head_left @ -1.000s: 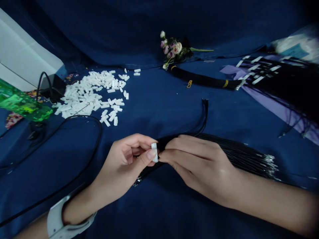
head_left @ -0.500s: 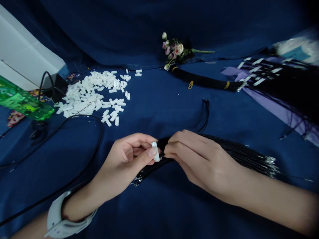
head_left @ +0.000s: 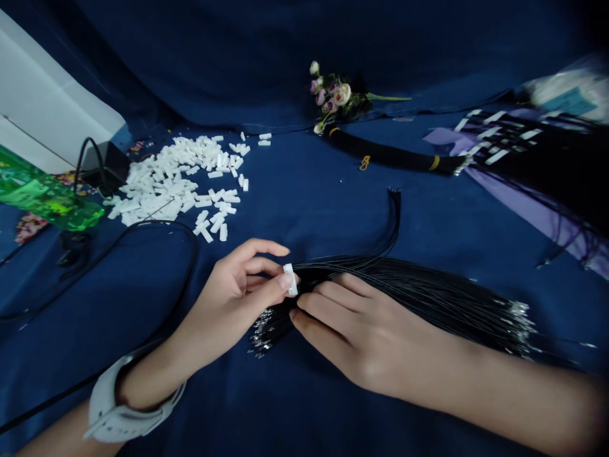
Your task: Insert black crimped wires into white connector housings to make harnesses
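Observation:
My left hand [head_left: 242, 285] pinches a small white plastic piece [head_left: 290, 280] between thumb and fingers, with the index finger raised off it. Below and to the right lies a loose bundle of thin black cords [head_left: 428, 295]. Silvery metal ends [head_left: 261, 330] show at its left, and more silvery ends [head_left: 521, 320] at its right. Over the bundle's left part, my right hand [head_left: 366, 324] touches the cords, thumb and index tips slightly apart. Whether a single cord lies between those tips is too dark to make out.
White pieces [head_left: 176, 171] lie heaped at the left, near a green bottle [head_left: 52, 190] and a black cable [head_left: 190, 254]. Farther back are a tied black cord bundle [head_left: 390, 152], artificial flowers [head_left: 340, 95] and a yellow tie [head_left: 364, 163]. Tagged cords lie on purple material [head_left: 518, 190] at the right.
My right hand has moved down and left, away from the white piece, onto the cord bundle. My left hand has shifted slightly up and left with the piece, its index finger lifted.

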{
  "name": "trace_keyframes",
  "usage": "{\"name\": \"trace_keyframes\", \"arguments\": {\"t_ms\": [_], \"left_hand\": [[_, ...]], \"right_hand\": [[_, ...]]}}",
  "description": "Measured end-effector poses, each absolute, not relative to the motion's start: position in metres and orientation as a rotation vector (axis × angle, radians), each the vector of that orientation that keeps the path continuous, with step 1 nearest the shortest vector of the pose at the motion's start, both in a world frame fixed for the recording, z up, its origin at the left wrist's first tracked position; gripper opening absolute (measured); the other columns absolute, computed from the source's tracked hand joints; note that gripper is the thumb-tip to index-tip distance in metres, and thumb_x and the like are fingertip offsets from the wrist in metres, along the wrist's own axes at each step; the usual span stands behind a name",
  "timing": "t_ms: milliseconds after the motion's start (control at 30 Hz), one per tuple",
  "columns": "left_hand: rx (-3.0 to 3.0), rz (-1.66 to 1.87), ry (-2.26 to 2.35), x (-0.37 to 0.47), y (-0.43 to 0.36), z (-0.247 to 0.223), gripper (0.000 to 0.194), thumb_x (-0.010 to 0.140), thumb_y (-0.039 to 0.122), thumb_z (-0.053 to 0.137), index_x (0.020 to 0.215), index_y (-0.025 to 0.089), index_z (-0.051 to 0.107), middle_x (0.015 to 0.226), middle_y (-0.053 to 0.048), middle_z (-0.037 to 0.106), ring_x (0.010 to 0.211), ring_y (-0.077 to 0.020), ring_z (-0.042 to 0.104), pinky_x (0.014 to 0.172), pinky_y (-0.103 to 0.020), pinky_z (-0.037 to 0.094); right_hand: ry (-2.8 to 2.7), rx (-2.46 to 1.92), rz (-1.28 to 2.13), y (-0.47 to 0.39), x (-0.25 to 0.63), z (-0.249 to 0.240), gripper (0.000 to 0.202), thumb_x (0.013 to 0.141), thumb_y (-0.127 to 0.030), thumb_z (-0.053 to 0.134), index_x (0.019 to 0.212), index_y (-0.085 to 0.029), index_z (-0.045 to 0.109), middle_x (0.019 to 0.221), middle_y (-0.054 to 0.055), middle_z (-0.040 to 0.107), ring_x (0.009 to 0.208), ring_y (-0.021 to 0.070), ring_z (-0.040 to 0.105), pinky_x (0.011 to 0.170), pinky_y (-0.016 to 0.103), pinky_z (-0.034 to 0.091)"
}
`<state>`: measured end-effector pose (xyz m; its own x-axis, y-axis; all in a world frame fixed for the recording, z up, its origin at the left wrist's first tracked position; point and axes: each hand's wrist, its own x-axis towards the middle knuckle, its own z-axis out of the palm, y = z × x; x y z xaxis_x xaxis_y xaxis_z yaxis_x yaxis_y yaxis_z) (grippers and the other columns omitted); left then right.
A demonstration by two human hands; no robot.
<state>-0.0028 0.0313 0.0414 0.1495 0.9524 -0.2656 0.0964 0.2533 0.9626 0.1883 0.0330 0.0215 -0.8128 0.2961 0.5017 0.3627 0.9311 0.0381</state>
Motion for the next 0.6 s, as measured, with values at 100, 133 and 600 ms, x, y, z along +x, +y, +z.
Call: {"name": "trace_keyframes", "arguments": {"t_ms": [100,133,600], "left_hand": [[1.175,0.83,1.237,-0.0038,0.0328,0.0421,0.015,0.08,0.025,0.068,0.089,0.025,0.056,0.078,0.005,0.067,0.075,-0.0079,0.066,0.067,-0.012,0.053],[1.197,0.808,1.228,-0.0044,0.0332,0.0425,0.012,0.081,0.027,0.067,0.085,0.024,0.056,0.08,0.005,0.066,0.078,-0.0077,0.066,0.068,-0.011,0.053],[1.254,0.737,1.135,-0.0101,0.0386,0.0382,0.005,0.08,0.023,0.069,0.086,0.024,0.067,0.086,0.006,0.068,0.08,-0.005,0.064,0.073,-0.01,0.049]], "right_hand": [[-2.591,-0.522,-0.193,0.0322,0.1857,0.0185,0.02,0.087,-0.006,0.047,0.081,-0.01,0.065,0.076,0.007,0.057,0.069,0.0168,0.046,0.061,0.031,0.037],[-2.59,-0.533,-0.188,0.0317,0.1855,0.018,0.021,0.087,-0.006,0.046,0.079,-0.011,0.065,0.076,0.008,0.057,0.069,0.017,0.045,0.061,0.031,0.036],[-2.546,-0.64,0.078,0.0279,0.189,0.0178,0.022,0.089,-0.002,0.04,0.087,-0.008,0.061,0.09,0.012,0.055,0.084,0.0175,0.044,0.072,0.03,0.044]]}}
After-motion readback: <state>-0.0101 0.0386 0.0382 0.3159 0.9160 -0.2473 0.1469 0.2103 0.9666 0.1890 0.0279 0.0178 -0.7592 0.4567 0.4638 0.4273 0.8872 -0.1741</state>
